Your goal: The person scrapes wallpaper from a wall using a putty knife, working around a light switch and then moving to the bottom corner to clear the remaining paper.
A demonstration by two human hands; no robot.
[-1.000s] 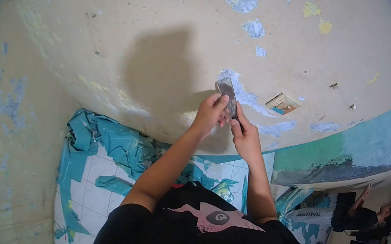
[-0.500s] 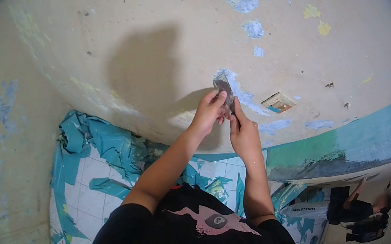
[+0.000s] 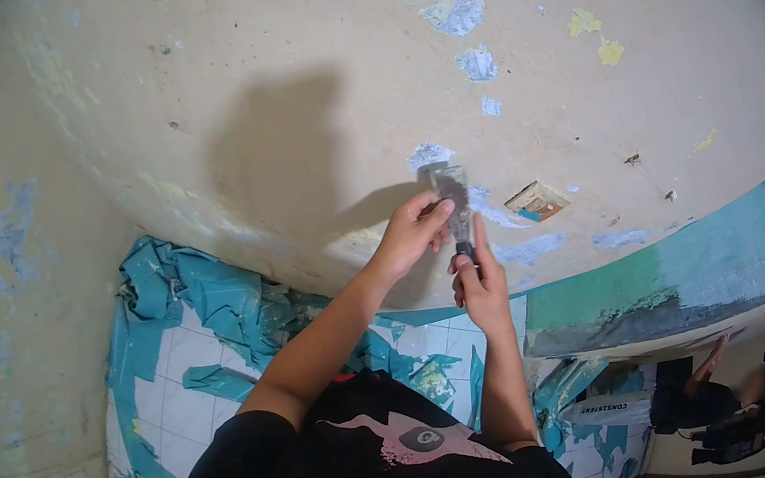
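A putty knife (image 3: 452, 191) with a wide, dark-smeared blade points up in front of the wall. My right hand (image 3: 482, 291) is closed around its short dark handle, index finger stretched along the side of the blade. From the left, my left hand (image 3: 410, 240) pinches the blade, its thumb lying on the flat face. Behind the blade, a scraped pale blue patch (image 3: 430, 153) shows in the beige wall (image 3: 273, 38), and a longer strip of the same blue runs down to the right.
Right of my hands, a recessed wall box (image 3: 538, 201) sits in the wall. Peeled teal sheeting (image 3: 200, 276) lies crumpled over white floor tiles (image 3: 174, 399). A green painted band (image 3: 589, 297) crosses the lower right, with another person (image 3: 699, 404) in dark clothes beyond it.
The putty knife has turned so its flat blade faces me more. My right hand has moved down onto the handle, and my left fingers stay at the blade. The view has shifted slightly.
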